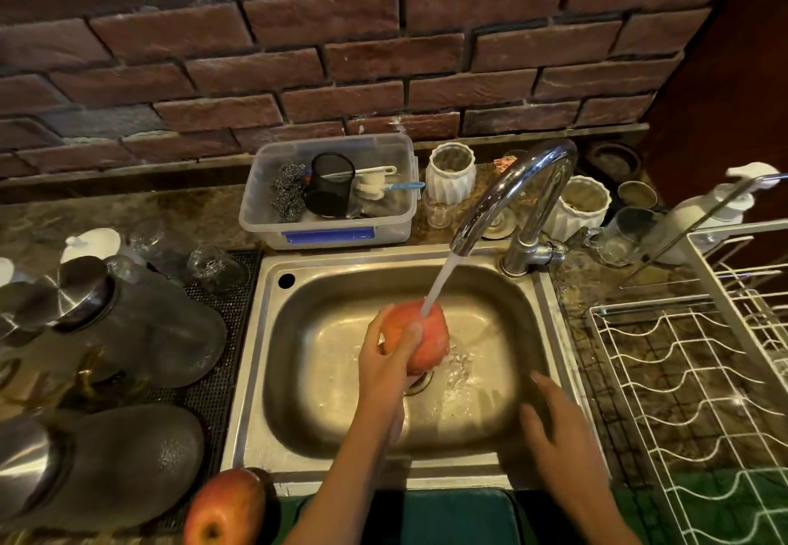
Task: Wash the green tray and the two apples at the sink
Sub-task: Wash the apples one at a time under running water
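My left hand [386, 367] grips a red apple [424, 337] over the steel sink [260, 357], under the stream running from the chrome tap [518, 186]. My right hand [563, 438] hovers open over the sink's right side, fingers spread, holding nothing. A second red-yellow apple [226, 508] rests at the counter's front edge, left of the sink. A dark green surface [456, 514], possibly the green tray, lies at the bottom edge below my arms; I cannot tell for sure.
A clear plastic tub [328, 229] with scourers and brushes stands behind the sink. White jars [450, 173] and glasses crowd the tap. A white wire dish rack [699, 378] fills the right. Glass jars with steel lids [106, 323] lie on a mat at left.
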{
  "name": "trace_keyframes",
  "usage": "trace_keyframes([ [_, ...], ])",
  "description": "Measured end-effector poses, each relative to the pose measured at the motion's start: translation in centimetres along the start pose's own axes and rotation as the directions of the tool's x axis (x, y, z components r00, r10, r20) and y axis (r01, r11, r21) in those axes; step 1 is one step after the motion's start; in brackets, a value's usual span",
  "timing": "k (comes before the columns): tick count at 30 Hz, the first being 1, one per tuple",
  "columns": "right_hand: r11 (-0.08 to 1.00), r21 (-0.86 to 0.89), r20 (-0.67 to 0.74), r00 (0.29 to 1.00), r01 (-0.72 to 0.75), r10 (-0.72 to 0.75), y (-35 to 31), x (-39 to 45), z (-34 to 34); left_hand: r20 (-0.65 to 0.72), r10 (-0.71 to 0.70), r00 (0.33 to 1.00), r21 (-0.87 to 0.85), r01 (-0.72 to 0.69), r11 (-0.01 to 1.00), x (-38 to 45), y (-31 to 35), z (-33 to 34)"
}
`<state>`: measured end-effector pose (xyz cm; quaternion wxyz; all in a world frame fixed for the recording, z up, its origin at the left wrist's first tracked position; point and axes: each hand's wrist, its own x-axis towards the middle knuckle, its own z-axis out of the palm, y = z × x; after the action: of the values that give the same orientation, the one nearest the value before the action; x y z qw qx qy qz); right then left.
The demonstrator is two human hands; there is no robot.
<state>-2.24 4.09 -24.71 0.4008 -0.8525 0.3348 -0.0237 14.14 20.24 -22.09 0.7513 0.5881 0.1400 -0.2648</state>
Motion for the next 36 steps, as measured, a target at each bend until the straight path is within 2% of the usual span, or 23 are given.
trace_keyframes([
  [1,0.995,-0.099,0.003,1.0,0.028,-0.028,1.6,-1.2,-0.1,-0.004,-0.012,1.0,-0.015,0.012,1.0,-0.1,-0.1,0.1],
  [3,0.953,-0.302,0.035,0.999,-0.006,0.017,3.6,-3.4,-0.3,-0.015,-0.036,0.999,-0.041,0.036,0.999,-0.3,-0.2,0.2],
  [5,0.903,-0.429,0.049,0.998,-0.017,0.042,4.8,-5.1,0.0,-0.016,-0.051,0.999,-0.056,0.05,0.997,-0.4,-0.3,0.3],
  [9,0.876,-0.458,0.061,0.988,0.152,-0.14,5.4,-6.9,0.9,-0.01,-0.093,0.996,-0.114,0.091,0.989,-0.6,-0.2,0.3],
  [12,0.87,-0.475,0.006,0.99,0.129,-0.143,5.8,-7.0,1.3,0.009,-0.143,0.99,-0.175,0.143,0.974,-1.0,0.1,0.3],
  [16,0.855,-0.496,0.034,0.988,0.148,-0.151,6.3,-6.8,1.5,0.077,-0.228,0.971,-0.268,0.24,0.933,-2.0,0.3,-0.3],
  [21,0.837,-0.526,0.077,0.988,0.151,-0.13,6.5,-6.9,1.1,0.134,-0.381,0.915,-0.454,0.399,0.797,-5.0,0.6,-1.6],
  [24,0.808,-0.573,0.076,0.991,0.137,-0.114,6.2,-7.4,1.1,0.137,-0.384,0.913,-0.506,0.398,0.765,-7.0,0.3,-2.8],
  [27,0.765,-0.64,0.088,0.996,0.078,-0.028,5.9,-7.6,1.1,0.113,-0.357,0.927,-0.509,0.363,0.781,-9.1,-0.2,-4.6],
  [29,0.709,-0.701,0.12,0.993,0.079,0.009,6.2,-7.4,1.2,0.047,-0.308,0.95,-0.439,0.297,0.848,-10.5,-0.6,-5.8],
  [32,0.726,-0.682,0.135,0.991,0.085,0.011,7.2,-7.1,1.6,-0.09,-0.116,0.989,-0.176,0.099,0.979,-12.5,-1.6,-7.9],
  [34,0.724,-0.682,0.129,0.991,0.102,-0.018,7.4,-7.2,1.5,-0.156,-0.013,0.988,0.006,0.014,1.0,-13.9,-2.1,-9.1],
  [36,0.709,-0.695,0.133,0.99,0.121,-0.039,7.7,-7.5,1.5,-0.233,0.076,0.97,0.223,-0.023,0.974,-14.9,-2.7,-10.2],
])
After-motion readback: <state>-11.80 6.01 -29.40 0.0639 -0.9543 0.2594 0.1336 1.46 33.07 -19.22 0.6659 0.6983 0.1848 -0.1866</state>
